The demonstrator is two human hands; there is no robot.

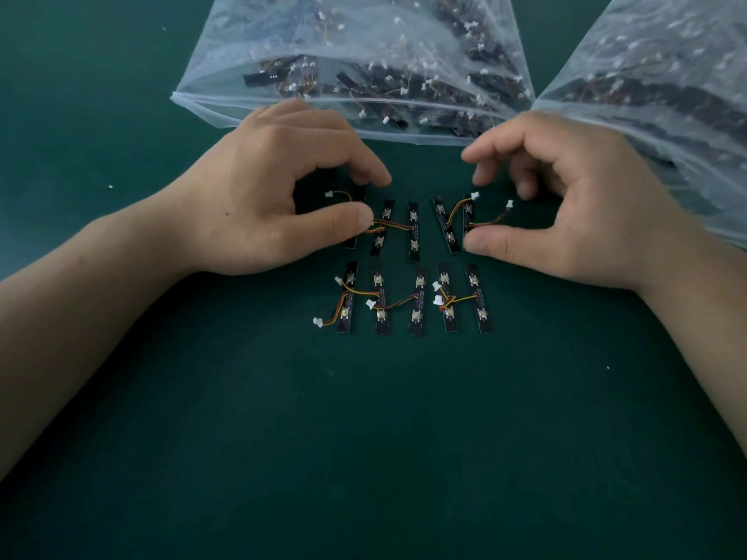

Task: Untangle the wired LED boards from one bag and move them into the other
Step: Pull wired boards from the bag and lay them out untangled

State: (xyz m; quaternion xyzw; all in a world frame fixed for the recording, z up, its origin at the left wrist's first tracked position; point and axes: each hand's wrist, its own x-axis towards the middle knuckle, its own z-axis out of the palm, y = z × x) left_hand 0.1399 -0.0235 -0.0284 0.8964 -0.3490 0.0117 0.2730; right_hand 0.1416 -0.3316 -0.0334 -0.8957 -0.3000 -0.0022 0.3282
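Boards (413, 232) lie in two rows of five at the middle of the worktop (364, 438), outside both bags. They are thin, rigid black strips, each trailing limp red-yellow-black wires (398, 227) that end in tiny white plugs (318, 322). At the far row's left end, the left hand (258, 187) pinches the outermost strip, thumb on its near half and fingers curled over its far end. At the right end, the right hand (574, 204) curls over the last strip with the thumb touching its near end; I cannot tell whether its other fingers grip. Several wires cross neighbouring strips, so lifting an end board would likely drag others and spoil the rows. Along the far edge sit the left bag (323, 42) and right bag (667, 74), both of soft, crinkly clear film. A sagging mouth could snag plugs.
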